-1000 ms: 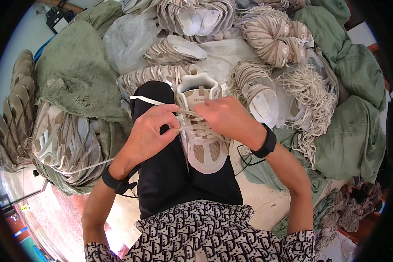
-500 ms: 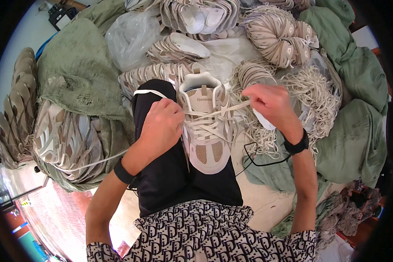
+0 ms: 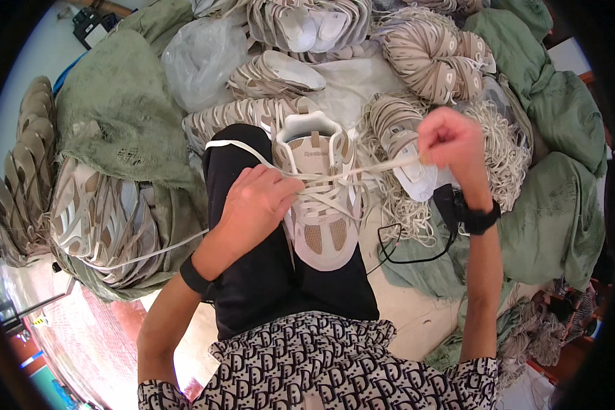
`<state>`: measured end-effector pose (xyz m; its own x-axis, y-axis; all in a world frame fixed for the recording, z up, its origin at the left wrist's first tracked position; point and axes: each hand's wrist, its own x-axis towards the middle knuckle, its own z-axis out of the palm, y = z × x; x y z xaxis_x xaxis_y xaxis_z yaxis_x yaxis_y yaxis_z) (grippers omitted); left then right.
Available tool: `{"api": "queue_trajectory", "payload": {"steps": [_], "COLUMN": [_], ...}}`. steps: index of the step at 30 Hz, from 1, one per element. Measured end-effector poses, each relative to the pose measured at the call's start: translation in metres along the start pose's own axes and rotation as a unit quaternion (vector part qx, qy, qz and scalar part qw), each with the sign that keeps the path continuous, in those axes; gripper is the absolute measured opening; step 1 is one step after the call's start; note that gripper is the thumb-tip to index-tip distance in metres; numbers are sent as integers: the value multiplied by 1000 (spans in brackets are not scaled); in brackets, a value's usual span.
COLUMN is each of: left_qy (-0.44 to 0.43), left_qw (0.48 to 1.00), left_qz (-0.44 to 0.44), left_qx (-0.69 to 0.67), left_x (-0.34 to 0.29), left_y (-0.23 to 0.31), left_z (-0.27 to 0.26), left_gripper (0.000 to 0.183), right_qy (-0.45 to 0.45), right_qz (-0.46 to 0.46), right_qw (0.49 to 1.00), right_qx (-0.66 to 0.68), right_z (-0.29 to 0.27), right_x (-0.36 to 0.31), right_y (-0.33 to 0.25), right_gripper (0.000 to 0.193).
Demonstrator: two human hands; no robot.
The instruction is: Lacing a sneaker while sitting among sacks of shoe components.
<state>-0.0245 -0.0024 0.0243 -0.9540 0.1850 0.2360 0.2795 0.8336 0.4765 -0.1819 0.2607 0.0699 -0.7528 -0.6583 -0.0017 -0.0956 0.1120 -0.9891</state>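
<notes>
Right hand (image 3: 451, 140) pinches a flat cream lace (image 3: 393, 165) taut; left hand (image 3: 260, 199), fingers together, has an unclear grip. Beige-and-white mesh shoe (image 3: 321, 220) lies on black trousers (image 3: 253, 290), lower rows laced, top seemingly unfinished.

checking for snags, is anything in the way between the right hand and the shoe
Nothing visible blocks it: only the lace, held in the right hand, spans the gap to the shoe.

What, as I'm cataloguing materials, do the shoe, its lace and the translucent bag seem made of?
Shoe: the matte tan toe panels look like mesh, from their fine open texture; the smooth pale overlays may be suede or synthetic.
Lace: probably woven textile, flat and matte.
Bag: likely thin plastic, glossy, see-through and crumpled.
</notes>
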Motion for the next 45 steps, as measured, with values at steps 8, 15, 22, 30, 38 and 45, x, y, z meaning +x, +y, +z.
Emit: {"api": "queue_trajectory", "payload": {"steps": [8, 15, 22, 30, 38, 45], "left_qy": [19, 21, 11, 49, -12, -64], "left_qw": [998, 998, 997, 996, 996, 992], "left_qz": [-10, 0, -19, 10, 22, 20], "left_qx": [-63, -53, -78, -68, 82, 107], "left_x": [-3, -2, -5, 7, 15, 16], "left_y": [-6, -5, -3, -6, -6, -14], "left_z": [2, 3, -4, -11, -9, -5], "left_gripper": [17, 16, 14, 17, 36, 37], "right_qy": [107, 41, 62, 45, 43, -100], "right_qz": [-111, -321, -297, -255, -201, 119], "right_qw": [871, 820, 767, 875, 917, 960], "right_qx": [-466, -472, -566, -410, -341, 231], "right_z": [27, 94, 72, 97, 77, 72], "right_x": [2, 3, 35, -34, -14, 1], "right_y": [74, 50, 42, 48, 39, 34], "right_gripper": [25, 14, 17, 28, 33, 38]}}
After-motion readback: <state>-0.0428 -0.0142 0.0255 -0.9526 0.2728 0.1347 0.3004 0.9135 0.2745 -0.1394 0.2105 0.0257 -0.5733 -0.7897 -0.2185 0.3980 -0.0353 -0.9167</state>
